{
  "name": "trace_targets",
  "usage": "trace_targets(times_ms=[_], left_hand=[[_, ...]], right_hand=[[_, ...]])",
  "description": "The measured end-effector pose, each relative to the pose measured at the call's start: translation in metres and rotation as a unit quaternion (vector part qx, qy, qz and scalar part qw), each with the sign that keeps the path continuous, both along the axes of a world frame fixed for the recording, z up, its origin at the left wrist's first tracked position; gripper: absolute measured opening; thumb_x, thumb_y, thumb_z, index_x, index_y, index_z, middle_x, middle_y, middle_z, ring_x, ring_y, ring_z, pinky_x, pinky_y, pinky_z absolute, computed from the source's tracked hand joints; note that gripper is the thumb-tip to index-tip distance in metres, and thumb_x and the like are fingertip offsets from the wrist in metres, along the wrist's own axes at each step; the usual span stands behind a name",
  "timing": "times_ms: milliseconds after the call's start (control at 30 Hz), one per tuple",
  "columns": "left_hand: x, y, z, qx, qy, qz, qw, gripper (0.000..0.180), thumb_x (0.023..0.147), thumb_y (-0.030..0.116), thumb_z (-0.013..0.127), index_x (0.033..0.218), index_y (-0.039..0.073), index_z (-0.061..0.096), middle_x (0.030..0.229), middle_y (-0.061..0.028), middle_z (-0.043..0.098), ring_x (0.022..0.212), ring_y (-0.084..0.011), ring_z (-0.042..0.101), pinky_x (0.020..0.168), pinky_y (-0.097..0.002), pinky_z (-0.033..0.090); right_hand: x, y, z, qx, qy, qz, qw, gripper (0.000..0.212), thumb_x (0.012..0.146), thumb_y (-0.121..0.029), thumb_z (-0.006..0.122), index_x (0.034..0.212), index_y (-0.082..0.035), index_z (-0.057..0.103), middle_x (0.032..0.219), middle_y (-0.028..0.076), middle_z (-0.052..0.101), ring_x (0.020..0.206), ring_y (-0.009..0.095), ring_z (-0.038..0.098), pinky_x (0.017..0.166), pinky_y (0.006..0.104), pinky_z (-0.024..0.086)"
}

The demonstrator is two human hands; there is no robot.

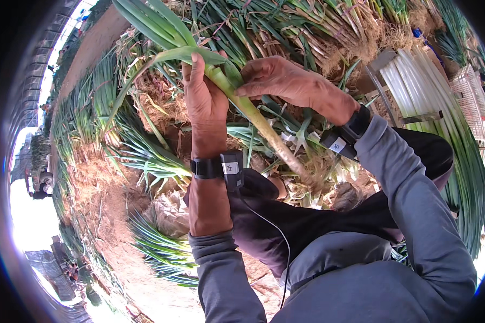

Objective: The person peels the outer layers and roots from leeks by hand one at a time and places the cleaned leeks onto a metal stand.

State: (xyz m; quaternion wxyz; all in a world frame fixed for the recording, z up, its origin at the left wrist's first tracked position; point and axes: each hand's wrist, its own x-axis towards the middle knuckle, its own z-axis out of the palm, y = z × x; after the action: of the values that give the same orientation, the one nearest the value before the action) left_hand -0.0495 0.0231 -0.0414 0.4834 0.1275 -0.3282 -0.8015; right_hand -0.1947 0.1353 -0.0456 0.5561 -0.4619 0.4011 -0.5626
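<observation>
A long leek [256, 119] slants across the middle, its green leaves at the upper left and its rooted end at the lower right. My left hand [206, 99] is closed around the stalk just below where the leaves fan out, thumb pointing up. From the right, my right hand [304, 89] pinches at an outer leaf layer [231, 74] on the same stalk, thumb and fingers together. The leek's roots look blurred near the ground between my legs.
Unpeeled leeks [328, 32] with dried roots heap up ahead, and more bunches [99, 102] line the left. Stripped white leeks [423, 81] lie in a metal-armed rack at the right, beside a pale plastic crate [471, 99]. Leaf scraps [323, 185] litter the ground. A cable [272, 223] hangs from my left wrist.
</observation>
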Motion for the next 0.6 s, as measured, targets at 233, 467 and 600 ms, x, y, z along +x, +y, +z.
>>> trace_targets(times_ms=[233, 467, 600], left_hand=[[0.000, 0.003, 0.001, -0.027, 0.011, -0.019, 0.999, 0.028, 0.099, 0.016, 0.064, 0.126, 0.011, 0.055, 0.107, -0.0008, 0.062, 0.098, -0.0163, 0.062, 0.097, -0.0404, 0.055], [-0.002, -0.008, 0.001, -0.021, 0.021, 0.000, 1.000, 0.033, 0.104, 0.036, 0.056, 0.124, 0.011, 0.050, 0.104, -0.0025, 0.058, 0.084, -0.0144, 0.053, 0.075, -0.0307, 0.050], [0.019, -0.027, 0.006, -0.034, 0.030, 0.064, 0.997, 0.035, 0.103, 0.035, 0.058, 0.123, 0.008, 0.050, 0.096, -0.0066, 0.055, 0.079, -0.0154, 0.051, 0.072, -0.0303, 0.050]], right_hand=[[0.011, 0.022, 0.031, -0.065, 0.280, -0.047, 0.957, 0.028, 0.083, -0.020, 0.073, 0.097, 0.003, 0.068, 0.084, 0.010, 0.069, 0.075, 0.016, 0.064, 0.071, 0.0324, 0.051], [0.017, 0.020, 0.020, -0.116, 0.324, -0.185, 0.920, 0.021, 0.089, -0.015, 0.071, 0.094, 0.002, 0.060, 0.075, 0.006, 0.059, 0.070, 0.010, 0.055, 0.063, 0.0303, 0.045], [0.026, 0.048, 0.023, 0.017, 0.273, -0.039, 0.961, 0.032, 0.089, -0.026, 0.071, 0.099, 0.002, 0.061, 0.079, 0.012, 0.065, 0.067, 0.016, 0.063, 0.058, 0.0307, 0.051]])
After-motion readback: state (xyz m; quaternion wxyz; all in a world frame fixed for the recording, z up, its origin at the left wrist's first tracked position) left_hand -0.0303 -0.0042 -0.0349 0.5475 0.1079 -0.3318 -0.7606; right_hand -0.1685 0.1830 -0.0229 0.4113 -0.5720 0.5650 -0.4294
